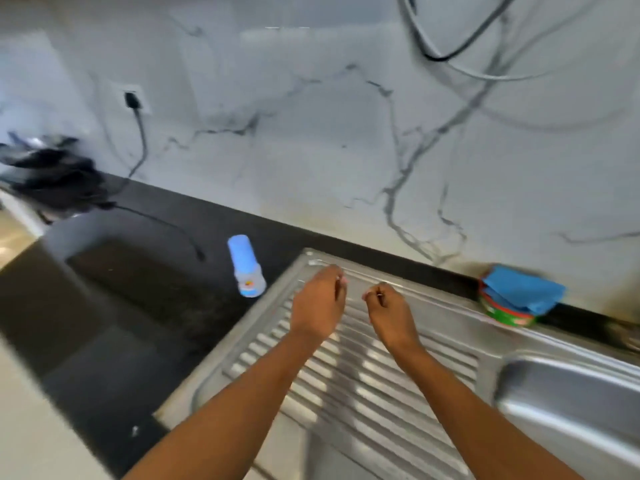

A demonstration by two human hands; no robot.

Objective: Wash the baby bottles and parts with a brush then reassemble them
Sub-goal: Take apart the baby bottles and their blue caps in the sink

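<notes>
A baby bottle [246, 268] with a light blue cap stands on the black counter, just left of the steel drainboard [363, 386]. My left hand [317, 303] and my right hand [391, 310] hover side by side over the far part of the drainboard, to the right of the bottle. Both hands have loosely curled fingers and hold nothing. The frame is blurred by motion. No brush is in view.
The sink basin [568, 403] lies at the right. A green tub [505, 311] with a blue cloth [523, 289] on it stands at the back wall. A black cable [166, 230] runs over the counter from a wall socket [133, 100]. Dark objects [52, 171] sit far left.
</notes>
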